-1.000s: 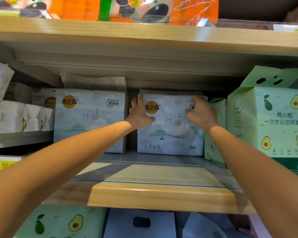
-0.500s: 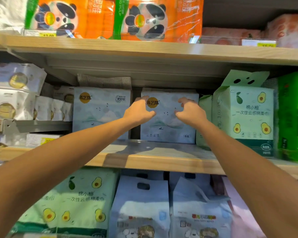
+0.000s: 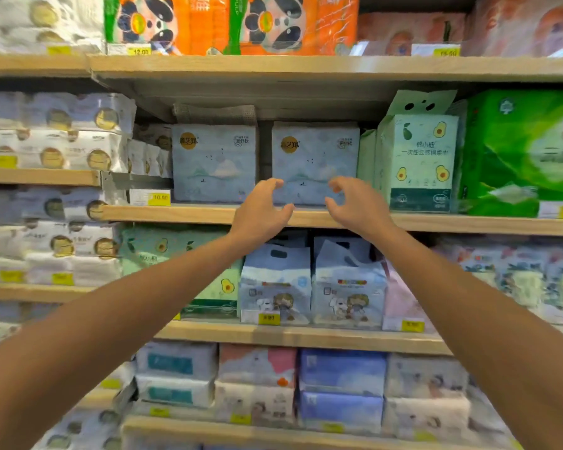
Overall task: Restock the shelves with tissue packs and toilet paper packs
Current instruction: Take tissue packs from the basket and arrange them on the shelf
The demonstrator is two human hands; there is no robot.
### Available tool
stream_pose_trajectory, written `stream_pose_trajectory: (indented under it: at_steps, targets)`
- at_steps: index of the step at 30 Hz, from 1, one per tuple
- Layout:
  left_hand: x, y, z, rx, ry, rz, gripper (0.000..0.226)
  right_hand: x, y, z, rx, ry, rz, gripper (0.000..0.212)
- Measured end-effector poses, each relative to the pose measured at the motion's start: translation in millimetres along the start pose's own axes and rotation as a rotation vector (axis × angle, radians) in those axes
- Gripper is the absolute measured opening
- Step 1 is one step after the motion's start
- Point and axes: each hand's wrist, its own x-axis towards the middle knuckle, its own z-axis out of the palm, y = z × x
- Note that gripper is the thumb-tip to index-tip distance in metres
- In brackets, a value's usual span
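A pale blue tissue pack (image 3: pixel 316 157) with a gold round logo stands upright at the back of the middle wooden shelf (image 3: pixel 189 214). A twin pack (image 3: pixel 213 164) stands just left of it, a narrow gap between them. My left hand (image 3: pixel 262 211) and my right hand (image 3: pixel 355 204) hover in front of the shelf edge, below the right pack. Both have loosely curled fingers and hold nothing. Neither hand touches the pack.
Green avocado-print packs (image 3: pixel 420 157) and a bright green pack (image 3: pixel 520 151) stand to the right. Orange panda packs (image 3: pixel 228 24) fill the shelf above. Blue cartoon packs (image 3: pixel 309 287) sit on the shelf below, more packs lower down. White rolls (image 3: pixel 52 138) fill the left shelving.
Both hands let go of the right blue pack and drew back out of the shelf. My view pulled away, showing more shelves below.
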Motion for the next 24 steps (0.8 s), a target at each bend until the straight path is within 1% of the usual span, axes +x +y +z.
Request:
stream_pose_trajectory:
  at_steps: [6,10,14,18,22,24]
  targets:
    - [-100,20,-17,-0.147,-0.099,-0.042,0.057,-102,-27,-21,0.065,-0.027,0.066,0.040]
    - [-171,20,-21,-0.149,-0.233,-0.048,0.059,-173,-40,-21,0.079,-0.104,0.140,0.040]
    - [-252,16,-11,-0.123,-0.389,-0.113,0.059,-260,-52,-15,0.061,-0.265,0.226,0.044]
    - [-333,12,16,-0.145,-0.557,-0.182,0.053,-347,-54,-6,0.048,-0.426,0.303,0.044]
    - [-402,3,50,-0.083,-0.756,-0.235,0.064,-422,-44,2,0.031,-0.556,0.377,0.044]
    - [-432,0,67,-0.049,-0.855,-0.244,0.066,-455,-35,8,0.020,-0.635,0.402,0.044]
